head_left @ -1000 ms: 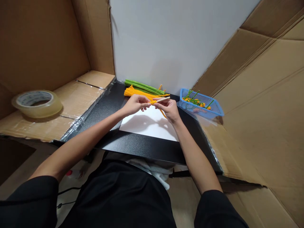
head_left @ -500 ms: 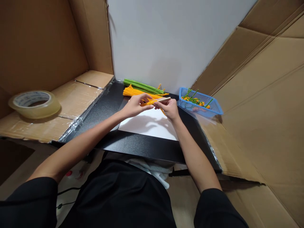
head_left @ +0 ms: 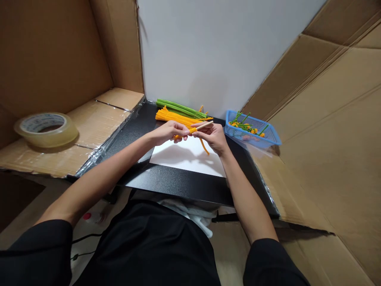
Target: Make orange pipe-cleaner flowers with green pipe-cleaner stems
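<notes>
Just above the white sheet (head_left: 178,161), the left hand (head_left: 169,133) pinches an orange coil (head_left: 193,130) wound round a pale stick (head_left: 205,124), thumb against fingertips. Close alongside comes the right hand (head_left: 215,138), thumb right by the coil, fingers curled behind the stick; whether they press on it, you can't tell. One loose orange tail (head_left: 205,148) dangles below, over the sheet. Beyond the hands lies an orange bundle (head_left: 174,116), with a green bundle (head_left: 180,107) behind it, near the wall. Out to the right, a blue basket (head_left: 270,140) holds green stems with orange heads, some stems poking above the rim. Far left, on cardboard (head_left: 89,115), sits the tape (head_left: 67,136), print circling its core, too small to read.
</notes>
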`<move>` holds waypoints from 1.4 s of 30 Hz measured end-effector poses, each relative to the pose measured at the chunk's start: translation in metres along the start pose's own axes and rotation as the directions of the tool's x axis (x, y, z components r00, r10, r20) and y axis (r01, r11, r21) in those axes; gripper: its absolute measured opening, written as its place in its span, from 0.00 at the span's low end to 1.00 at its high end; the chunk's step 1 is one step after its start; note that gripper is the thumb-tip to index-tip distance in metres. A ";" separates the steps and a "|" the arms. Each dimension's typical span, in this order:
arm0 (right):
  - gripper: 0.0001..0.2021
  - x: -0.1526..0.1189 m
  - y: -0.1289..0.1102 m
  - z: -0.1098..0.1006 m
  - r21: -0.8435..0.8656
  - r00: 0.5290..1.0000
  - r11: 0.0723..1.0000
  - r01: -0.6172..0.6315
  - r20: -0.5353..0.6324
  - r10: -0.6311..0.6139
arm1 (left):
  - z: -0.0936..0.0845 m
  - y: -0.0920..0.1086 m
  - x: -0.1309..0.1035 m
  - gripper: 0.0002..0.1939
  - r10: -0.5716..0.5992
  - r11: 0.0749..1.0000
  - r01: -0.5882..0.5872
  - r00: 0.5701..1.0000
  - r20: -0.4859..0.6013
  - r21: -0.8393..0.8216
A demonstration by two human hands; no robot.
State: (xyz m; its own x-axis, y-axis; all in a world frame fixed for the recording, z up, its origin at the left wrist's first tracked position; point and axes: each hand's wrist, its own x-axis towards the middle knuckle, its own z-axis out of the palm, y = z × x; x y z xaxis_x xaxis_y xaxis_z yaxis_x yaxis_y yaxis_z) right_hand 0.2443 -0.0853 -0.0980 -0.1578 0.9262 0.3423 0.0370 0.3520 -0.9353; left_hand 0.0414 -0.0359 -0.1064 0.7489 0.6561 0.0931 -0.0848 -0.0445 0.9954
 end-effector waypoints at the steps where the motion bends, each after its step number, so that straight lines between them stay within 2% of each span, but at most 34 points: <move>1: 0.21 0.000 -0.002 0.000 -0.002 1.000 1.000 -0.002 0.027 0.002 | -0.002 0.001 -0.001 0.11 -0.055 0.997 0.058 0.998 0.041 -0.059; 3: 0.19 -0.001 -0.004 -0.001 -0.007 0.998 1.000 0.009 0.063 -0.009 | -0.005 0.002 -0.002 0.11 -0.139 0.978 0.156 0.983 0.122 -0.137; 5: 0.17 0.000 -0.004 0.000 -0.015 0.997 1.000 0.027 0.069 -0.026 | -0.006 0.003 -0.003 0.13 -0.172 0.970 0.196 0.971 0.165 -0.143; 8: 0.16 0.002 0.000 0.000 -0.016 0.999 0.999 0.044 0.012 -0.044 | -0.002 0.001 -0.002 0.16 -0.108 0.994 0.111 0.987 0.121 -0.019; 10: 0.17 0.003 0.004 -0.001 -0.010 0.997 0.999 0.051 -0.066 -0.051 | 0.004 -0.001 -0.001 0.17 0.037 0.985 -0.036 0.999 -0.003 0.171; 11: 0.17 0.004 0.006 -0.001 -0.010 0.993 0.999 0.050 -0.104 -0.051 | 0.007 -0.004 -0.001 0.19 0.149 0.946 -0.120 0.986 -0.078 0.301; 12: 0.17 0.005 0.008 -0.002 -0.012 0.990 0.999 0.047 -0.135 -0.048 | 0.009 -0.006 -0.001 0.20 0.274 0.876 -0.188 0.952 -0.137 0.445; 14: 0.18 0.006 0.011 -0.002 -0.017 0.985 0.999 0.035 -0.170 -0.037 | 0.013 -0.010 -0.001 0.18 0.490 0.688 -0.254 0.853 -0.178 0.680; 15: 0.18 0.006 0.012 -0.002 -0.020 0.985 0.999 0.029 -0.171 -0.032 | 0.014 -0.011 -0.002 0.15 0.556 0.612 -0.261 0.813 -0.171 0.747; 17: 0.18 0.006 0.013 -0.001 -0.023 0.988 0.999 0.023 -0.154 -0.026 | 0.013 -0.013 -0.002 0.10 0.601 0.557 -0.260 0.782 -0.166 0.789; 19: 0.19 0.006 0.014 -0.001 -0.018 0.992 1.000 0.021 -0.125 -0.023 | 0.011 -0.012 -0.002 0.09 0.563 0.628 -0.257 0.802 -0.200 0.735; 20: 0.19 0.006 0.014 -0.001 -0.013 0.994 1.000 0.022 -0.110 -0.023 | 0.009 -0.010 -0.001 0.10 0.507 0.698 -0.247 0.834 -0.219 0.672; 23: 0.22 0.005 0.013 -0.003 -0.005 0.997 1.000 0.031 -0.077 -0.031 | 0.004 -0.005 0.002 0.11 0.239 0.914 -0.146 0.948 -0.209 0.379; 25: 0.22 0.004 0.011 -0.005 0.002 0.999 1.000 0.031 -0.043 -0.031 | 0.000 0.000 0.002 0.11 0.079 0.985 -0.053 0.985 -0.155 0.166; 28: 0.19 0.003 0.009 -0.006 0.007 1.000 1.000 0.018 -0.002 -0.018 | -0.006 0.006 0.000 0.09 -0.130 0.987 0.126 0.991 -0.033 -0.098; 30: 0.17 0.003 0.007 -0.005 0.006 1.000 1.000 0.015 0.013 -0.015 | -0.010 0.009 -0.003 0.09 -0.264 0.943 0.275 0.961 0.079 -0.189; 32: 0.17 0.002 0.006 -0.003 0.019 0.999 1.000 0.013 0.032 -0.013 | -0.012 0.011 -0.005 0.10 -0.336 0.905 0.364 0.929 0.155 -0.221; 35: 0.17 0.002 0.007 -0.001 0.039 0.999 0.999 0.006 0.036 -0.008 | -0.013 0.011 -0.006 0.11 -0.335 0.906 0.372 0.922 0.193 -0.204; 38: 0.17 0.003 0.010 -0.002 0.022 1.000 1.000 -0.001 -0.018 0.002 | -0.009 0.009 -0.005 0.15 -0.269 0.957 0.283 0.949 0.164 -0.069; 40: 0.18 0.005 0.013 -0.003 0.009 0.997 1.000 0.000 -0.079 0.001 | -0.002 0.007 -0.004 0.18 -0.181 0.982 0.176 0.981 0.075 0.066; 42: 0.19 0.007 0.014 -0.004 -0.003 0.990 1.000 -0.005 -0.144 0.004 | 0.006 0.003 -0.003 0.19 -0.004 0.968 0.023 0.997 -0.076 0.248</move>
State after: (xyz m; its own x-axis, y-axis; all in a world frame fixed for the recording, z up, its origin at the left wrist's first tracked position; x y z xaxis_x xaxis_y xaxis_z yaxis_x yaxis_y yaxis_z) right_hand 0.2481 -0.0730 -0.1085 -0.0142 0.9375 0.3477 0.0406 0.3480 -0.9366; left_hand 0.0426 -0.0426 -0.1036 0.6975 0.7113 0.0869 0.0983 -0.2151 0.9716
